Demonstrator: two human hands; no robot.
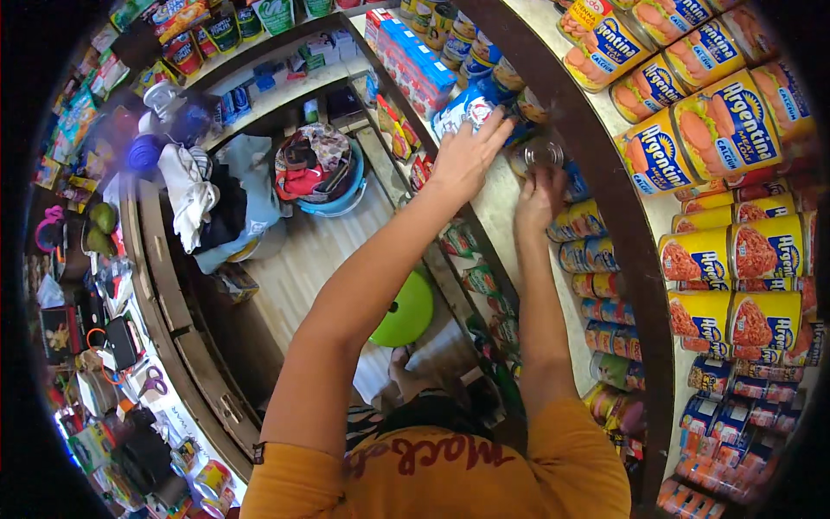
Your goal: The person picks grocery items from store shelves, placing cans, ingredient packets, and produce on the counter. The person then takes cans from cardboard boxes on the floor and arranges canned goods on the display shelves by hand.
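My left hand (pixel 470 156) reaches onto the shelf, its extended fingers resting over a blue-and-white pouch (pixel 465 115). The pouch leans beside a row of red-and-blue boxes (pixel 412 61). Just right of it, my right hand (pixel 543 191) has its fingers on the near side of a can (pixel 539 154) with a shiny round top. That hand and can are slightly blurred, and the thumb side is partly hidden. More cans (pixel 480 55) stand behind the pouch. Nearer me along the same shelf are stacked small cans (pixel 587 253).
A dark shelf edge (pixel 600 139) separates this shelf from the one with large yellow meat loaf cans (pixel 726 130). Below are a green stool (pixel 405 311), a blue basin of cloths (pixel 337 201) and draped clothes (pixel 233 194). Scissors (pixel 154 381) lie on the left counter.
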